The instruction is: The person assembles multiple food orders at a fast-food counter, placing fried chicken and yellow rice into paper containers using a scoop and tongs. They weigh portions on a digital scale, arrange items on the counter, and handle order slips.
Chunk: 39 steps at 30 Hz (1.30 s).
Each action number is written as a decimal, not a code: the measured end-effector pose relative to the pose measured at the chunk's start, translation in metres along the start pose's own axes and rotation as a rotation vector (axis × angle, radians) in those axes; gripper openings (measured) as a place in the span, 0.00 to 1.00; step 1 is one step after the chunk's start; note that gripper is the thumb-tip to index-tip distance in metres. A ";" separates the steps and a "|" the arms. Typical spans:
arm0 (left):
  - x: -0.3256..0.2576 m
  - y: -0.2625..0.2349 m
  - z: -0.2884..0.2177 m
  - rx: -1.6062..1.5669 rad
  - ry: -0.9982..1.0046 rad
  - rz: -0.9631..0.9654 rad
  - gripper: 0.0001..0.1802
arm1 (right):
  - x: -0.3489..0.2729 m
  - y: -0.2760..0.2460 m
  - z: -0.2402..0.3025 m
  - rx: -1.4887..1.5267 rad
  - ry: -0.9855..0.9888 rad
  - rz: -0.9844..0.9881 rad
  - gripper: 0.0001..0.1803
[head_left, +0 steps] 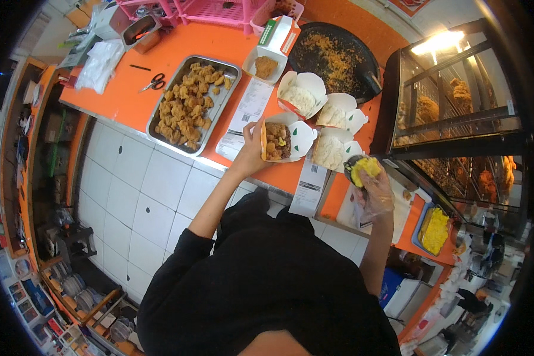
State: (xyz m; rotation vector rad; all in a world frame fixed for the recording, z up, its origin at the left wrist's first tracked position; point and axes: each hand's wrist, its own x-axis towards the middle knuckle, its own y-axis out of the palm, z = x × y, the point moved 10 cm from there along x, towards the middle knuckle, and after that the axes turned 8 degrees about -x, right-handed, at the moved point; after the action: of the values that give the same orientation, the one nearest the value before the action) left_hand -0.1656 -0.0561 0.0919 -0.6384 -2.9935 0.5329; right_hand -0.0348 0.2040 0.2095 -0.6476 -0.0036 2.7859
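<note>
My left hand (253, 153) grips the near-left side of an open takeout box (303, 140), its fingers wrapped round the wall. Inside lie brown fried pieces (275, 137) and darker chopped food. In a clear plastic glove, my right hand (378, 194) closes round a small dark bowl (350, 164) heaped with crumbly yellow food (365, 170) like scrambled egg. The fingers partly cover the yellow food, and the bowl's underside is hidden. Between the hands and just beyond stand several open takeout boxes with white rice (332, 152).
On the orange counter (121, 77), a metal tray (203, 65) of fried chicken pieces lies left, beside scissors (153, 83). Behind are a black pan (299, 62) with crumbs and a box with a fried piece (266, 67). A lit glass warmer (397, 89) and yellow-food tub (434, 231) stand right.
</note>
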 end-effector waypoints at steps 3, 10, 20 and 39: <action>-0.006 -0.016 -0.021 0.307 0.027 0.069 0.66 | -0.015 -0.035 -0.023 0.027 0.122 -0.091 0.15; 0.106 -0.091 -0.050 0.132 0.139 -0.212 0.46 | -0.062 -0.096 -0.065 0.245 0.196 -0.313 0.14; 0.190 -0.004 0.011 0.258 -0.303 0.219 0.28 | -0.089 -0.108 -0.076 0.201 0.148 -0.367 0.14; -0.087 -0.067 -0.091 -0.331 -0.556 0.456 0.30 | -0.071 0.187 0.126 -1.004 -1.042 0.646 0.32</action>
State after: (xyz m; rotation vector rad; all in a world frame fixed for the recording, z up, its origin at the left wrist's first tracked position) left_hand -0.1028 -0.1194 0.2033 -1.4355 -3.4933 0.2487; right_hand -0.0790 0.0132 0.3414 0.8938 -1.6921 3.1856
